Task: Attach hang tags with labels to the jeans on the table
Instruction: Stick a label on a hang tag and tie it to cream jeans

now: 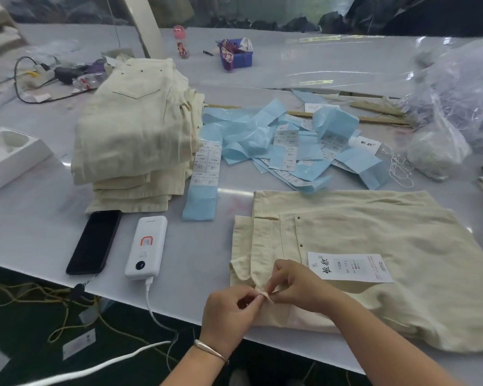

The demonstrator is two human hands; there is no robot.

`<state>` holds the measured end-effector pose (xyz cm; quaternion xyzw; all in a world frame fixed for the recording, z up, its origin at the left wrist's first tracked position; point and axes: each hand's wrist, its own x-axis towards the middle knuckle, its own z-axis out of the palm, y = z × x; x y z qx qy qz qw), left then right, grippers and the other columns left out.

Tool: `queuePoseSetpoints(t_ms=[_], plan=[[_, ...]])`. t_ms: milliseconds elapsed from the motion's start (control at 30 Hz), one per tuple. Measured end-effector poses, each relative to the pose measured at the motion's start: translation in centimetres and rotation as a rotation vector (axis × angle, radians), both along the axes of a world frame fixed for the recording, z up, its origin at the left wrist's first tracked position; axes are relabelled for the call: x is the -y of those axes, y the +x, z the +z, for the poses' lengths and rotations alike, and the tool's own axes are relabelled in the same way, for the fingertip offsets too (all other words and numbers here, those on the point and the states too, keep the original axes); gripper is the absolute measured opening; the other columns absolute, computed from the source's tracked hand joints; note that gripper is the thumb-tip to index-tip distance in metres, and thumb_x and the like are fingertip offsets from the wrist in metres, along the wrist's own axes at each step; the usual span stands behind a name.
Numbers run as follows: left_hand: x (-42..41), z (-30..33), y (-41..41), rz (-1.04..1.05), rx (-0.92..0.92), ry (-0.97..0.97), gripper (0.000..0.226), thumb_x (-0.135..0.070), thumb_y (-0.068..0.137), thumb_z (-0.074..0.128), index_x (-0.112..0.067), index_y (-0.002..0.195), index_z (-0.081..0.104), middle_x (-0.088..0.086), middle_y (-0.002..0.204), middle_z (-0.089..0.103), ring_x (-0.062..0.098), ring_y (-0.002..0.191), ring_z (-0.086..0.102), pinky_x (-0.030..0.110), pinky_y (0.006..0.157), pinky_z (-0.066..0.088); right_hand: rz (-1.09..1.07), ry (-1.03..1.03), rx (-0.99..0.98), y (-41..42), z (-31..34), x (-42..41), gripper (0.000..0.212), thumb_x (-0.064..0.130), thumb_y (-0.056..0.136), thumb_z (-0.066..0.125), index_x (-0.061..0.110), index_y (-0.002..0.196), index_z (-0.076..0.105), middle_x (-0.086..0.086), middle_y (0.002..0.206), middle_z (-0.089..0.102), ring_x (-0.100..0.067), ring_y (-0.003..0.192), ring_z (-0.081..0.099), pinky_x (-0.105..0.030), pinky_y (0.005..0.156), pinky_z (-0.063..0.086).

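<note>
A cream pair of jeans lies folded flat at the table's front right. A white hang tag with black characters and a label rests on it. At the waistband near the table edge, my left hand and my right hand both pinch a small cream belt loop between their fingertips. A stack of folded cream jeans stands at the left centre. Blue-backed label strips lie scattered in the middle, and one long strip leans beside the stack.
A black phone and a white power bank with its cable lie at the front left. A white tray sits far left. A purple box stands at the back; clear plastic bags and white strings are on the right.
</note>
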<state>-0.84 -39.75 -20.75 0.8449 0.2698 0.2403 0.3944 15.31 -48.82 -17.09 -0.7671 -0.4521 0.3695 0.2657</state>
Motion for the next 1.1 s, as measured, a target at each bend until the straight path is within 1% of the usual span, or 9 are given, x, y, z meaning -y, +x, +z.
queuePoseSetpoints(t_ms=[233, 400, 500, 567, 667, 733, 900, 1033, 1100], plan=[[2.1, 0.4, -0.1, 0.05, -0.086, 0.071, 0.007, -0.02, 0.077, 0.079, -0.024, 0.082, 0.077, -0.013, 0.075, 0.071, 0.001, 0.069, 0.063, 0.015, 0.064, 0.05, 0.021, 0.008, -0.071, 0.8, -0.8, -0.2, 0.02, 0.013, 0.074, 0.075, 0.029, 0.066, 0.07, 0.011, 0.078, 0.048, -0.002, 0.065, 0.047, -0.022, 0.066, 0.04], [2.9, 1.4, 0.6, 0.154, -0.139, 0.091, 0.004, -0.017, 0.08, 0.076, -0.021, 0.081, 0.075, -0.012, 0.075, 0.071, 0.0, 0.068, 0.061, 0.002, 0.064, 0.04, 0.034, 0.038, -0.075, 1.0, -0.9, -0.2, 0.004, 0.017, 0.078, 0.075, 0.021, 0.08, 0.077, 0.001, 0.087, 0.057, -0.005, 0.071, 0.053, -0.031, 0.071, 0.046], [2.9, 2.1, 0.7, 0.248, -0.162, -0.066, 0.013, -0.019, 0.082, 0.072, -0.028, 0.074, 0.065, -0.016, 0.07, 0.064, -0.003, 0.068, 0.058, 0.005, 0.063, 0.041, 0.044, 0.132, -0.048, 2.4, -0.3, 0.5, 0.015, 0.022, 0.081, 0.073, 0.03, 0.093, 0.076, 0.01, 0.099, 0.058, 0.0, 0.076, 0.054, -0.02, 0.073, 0.042], [2.8, 2.6, 0.8, 0.355, -0.11, -0.229, 0.019, -0.014, 0.082, 0.069, -0.025, 0.07, 0.06, -0.011, 0.067, 0.063, 0.001, 0.065, 0.058, 0.008, 0.061, 0.042, -0.045, 0.181, 0.152, 4.4, 0.0, 1.6, 0.028, 0.021, 0.082, 0.072, 0.032, 0.108, 0.071, 0.012, 0.115, 0.057, -0.008, 0.094, 0.055, -0.022, 0.08, 0.042], [2.8, 3.6, 1.2, 0.448, 0.132, -0.567, 0.015, -0.001, 0.082, 0.061, -0.01, 0.07, 0.061, -0.001, 0.074, 0.073, 0.014, 0.058, 0.065, 0.013, 0.052, 0.044, -0.071, -0.028, 0.482, 8.2, 0.0, 4.1, 0.058, 0.037, 0.078, 0.074, 0.03, 0.132, 0.054, 0.009, 0.134, 0.051, -0.018, 0.122, 0.045, -0.033, 0.094, 0.038], [2.9, 4.3, 1.8, 0.409, 0.257, -0.74, 0.012, 0.0, 0.083, 0.059, -0.005, 0.073, 0.058, 0.009, 0.082, 0.075, 0.018, 0.05, 0.062, 0.016, 0.04, 0.035, 0.009, -0.2, 0.543, 9.5, -0.2, 5.3, 0.074, 0.053, 0.069, 0.075, 0.033, 0.135, 0.047, 0.01, 0.129, 0.051, -0.016, 0.122, 0.044, -0.033, 0.091, 0.035], [3.9, 4.6, 4.1, 0.329, 0.221, -0.725, 0.014, 0.001, 0.081, 0.07, -0.008, 0.076, 0.06, 0.011, 0.065, 0.068, 0.017, 0.046, 0.06, 0.02, 0.04, 0.042, 0.138, -0.179, 0.569, 8.8, -0.3, 5.1, 0.047, 0.058, 0.065, 0.077, 0.04, 0.103, 0.056, 0.016, 0.088, 0.047, -0.01, 0.093, 0.048, -0.031, 0.078, 0.026], [4.7, 4.1, 5.6, 0.273, 0.082, -0.653, 0.011, 0.0, 0.081, 0.073, -0.008, 0.079, 0.065, 0.007, 0.067, 0.071, 0.018, 0.056, 0.068, 0.022, 0.049, 0.05, 0.096, -0.007, 0.769, 8.7, -0.4, 5.2, 0.044, 0.046, 0.074, 0.075, 0.036, 0.113, 0.057, 0.013, 0.106, 0.05, -0.014, 0.109, 0.046, -0.035, 0.097, 0.024], [4.9, 3.8, 6.2, 0.28, 0.03, -0.633, 0.012, 0.0, 0.083, 0.072, -0.01, 0.079, 0.065, 0.006, 0.067, 0.072, 0.019, 0.058, 0.07, 0.021, 0.051, 0.051, 0.105, 0.151, 0.67, 8.0, -0.4, 5.1, 0.037, 0.037, 0.074, 0.078, 0.032, 0.108, 0.066, 0.012, 0.104, 0.056, -0.013, 0.102, 0.051, -0.035, 0.094, 0.031]])
